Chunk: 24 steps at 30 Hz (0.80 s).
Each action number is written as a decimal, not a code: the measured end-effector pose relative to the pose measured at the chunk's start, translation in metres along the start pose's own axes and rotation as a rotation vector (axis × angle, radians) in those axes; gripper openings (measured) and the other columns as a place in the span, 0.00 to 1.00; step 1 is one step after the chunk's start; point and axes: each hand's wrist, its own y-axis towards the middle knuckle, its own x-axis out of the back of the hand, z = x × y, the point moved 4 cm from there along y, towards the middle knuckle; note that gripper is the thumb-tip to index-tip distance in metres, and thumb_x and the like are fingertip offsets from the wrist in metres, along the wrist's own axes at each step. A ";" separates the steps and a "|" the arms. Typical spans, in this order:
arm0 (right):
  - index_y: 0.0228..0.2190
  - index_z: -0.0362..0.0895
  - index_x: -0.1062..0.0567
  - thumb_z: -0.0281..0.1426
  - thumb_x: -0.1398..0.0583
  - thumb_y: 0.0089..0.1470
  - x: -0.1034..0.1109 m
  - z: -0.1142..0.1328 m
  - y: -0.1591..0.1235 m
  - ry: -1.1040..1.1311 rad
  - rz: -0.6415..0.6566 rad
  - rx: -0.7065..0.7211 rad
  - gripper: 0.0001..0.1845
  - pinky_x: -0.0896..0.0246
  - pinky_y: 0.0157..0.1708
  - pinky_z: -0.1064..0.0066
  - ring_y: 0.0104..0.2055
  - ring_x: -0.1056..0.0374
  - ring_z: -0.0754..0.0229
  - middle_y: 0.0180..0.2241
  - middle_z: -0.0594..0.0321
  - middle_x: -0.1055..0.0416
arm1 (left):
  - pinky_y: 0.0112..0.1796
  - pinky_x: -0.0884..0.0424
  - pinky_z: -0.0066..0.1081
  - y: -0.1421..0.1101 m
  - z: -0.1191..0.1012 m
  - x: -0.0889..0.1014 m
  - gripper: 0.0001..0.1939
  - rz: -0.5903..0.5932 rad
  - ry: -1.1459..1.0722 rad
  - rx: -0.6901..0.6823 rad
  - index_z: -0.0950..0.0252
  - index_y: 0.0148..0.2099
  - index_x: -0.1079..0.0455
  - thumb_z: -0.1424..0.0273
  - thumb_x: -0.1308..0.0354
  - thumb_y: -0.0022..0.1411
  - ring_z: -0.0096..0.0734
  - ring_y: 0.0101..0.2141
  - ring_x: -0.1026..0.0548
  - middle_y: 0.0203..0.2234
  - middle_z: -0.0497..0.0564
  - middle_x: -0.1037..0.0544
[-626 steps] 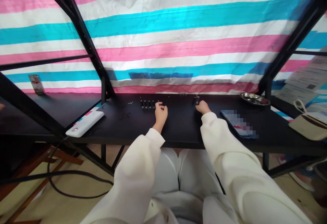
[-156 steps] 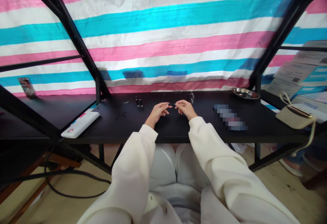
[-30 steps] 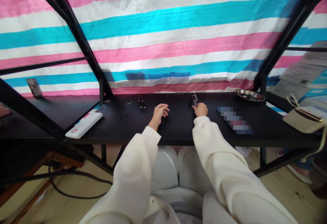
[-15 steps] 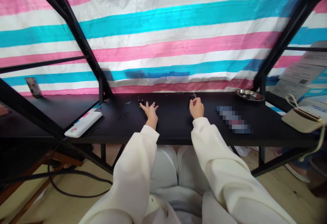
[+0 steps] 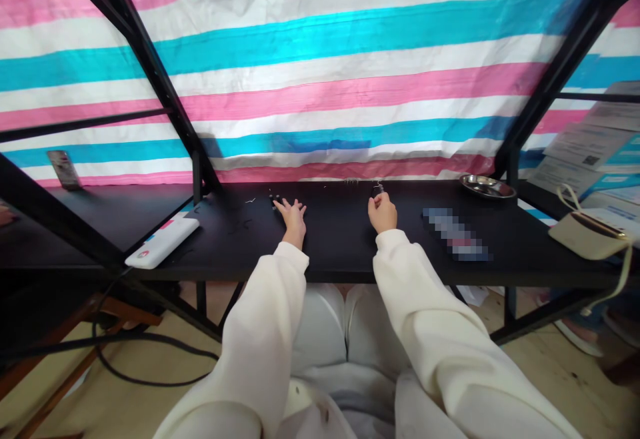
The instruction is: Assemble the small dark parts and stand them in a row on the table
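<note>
My left hand (image 5: 293, 217) is over the black table (image 5: 335, 239) with its fingers spread apart. Just beyond its fingertips lie small dark pieces with light ends (image 5: 275, 199), too small to name. To the right, my right hand (image 5: 383, 213) rests on the table with its fingers curled in. At its fingertips is a small dark thing (image 5: 376, 189) with thin pale bits about it. Whatever the curled fingers hold, if anything, is hidden.
A white oblong case (image 5: 165, 242) lies at the left. On the right are a blurred-out flat item (image 5: 457, 233), a round metal dish (image 5: 487, 187) and a cream bag (image 5: 585, 233). A phone (image 5: 65, 169) leans far left. Black frame bars (image 5: 145, 69) slant at both sides before a striped sheet (image 5: 350, 39).
My left hand has turned slightly and its fingers have come a little closer together. The right hand stays curled in nearly the same place.
</note>
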 end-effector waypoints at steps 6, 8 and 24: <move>0.31 0.44 0.35 0.34 0.48 0.52 0.000 0.000 0.000 0.009 -0.008 0.011 0.07 0.52 0.29 0.71 0.26 0.37 0.60 0.24 0.63 0.32 | 0.44 0.30 0.33 0.006 0.004 0.001 0.46 0.001 -0.089 -0.010 0.41 0.63 0.70 0.85 0.51 0.55 0.33 0.56 0.39 0.64 0.47 0.65; 0.30 0.44 0.35 0.34 0.48 0.52 0.000 0.000 0.000 0.012 -0.015 0.013 0.07 0.52 0.29 0.71 0.26 0.38 0.61 0.24 0.63 0.32 | 0.46 0.31 0.35 0.008 0.006 0.001 0.46 0.001 -0.142 -0.016 0.42 0.63 0.67 0.87 0.53 0.54 0.35 0.58 0.43 0.64 0.47 0.64; 0.29 0.44 0.35 0.34 0.48 0.51 -0.002 -0.002 0.001 0.064 -0.038 0.029 0.06 0.52 0.28 0.71 0.25 0.38 0.60 0.23 0.63 0.33 | 0.31 0.26 0.28 0.006 0.006 0.005 0.24 -0.101 -0.191 -0.029 0.70 0.53 0.40 0.79 0.42 0.52 0.34 0.40 0.25 0.41 0.62 0.26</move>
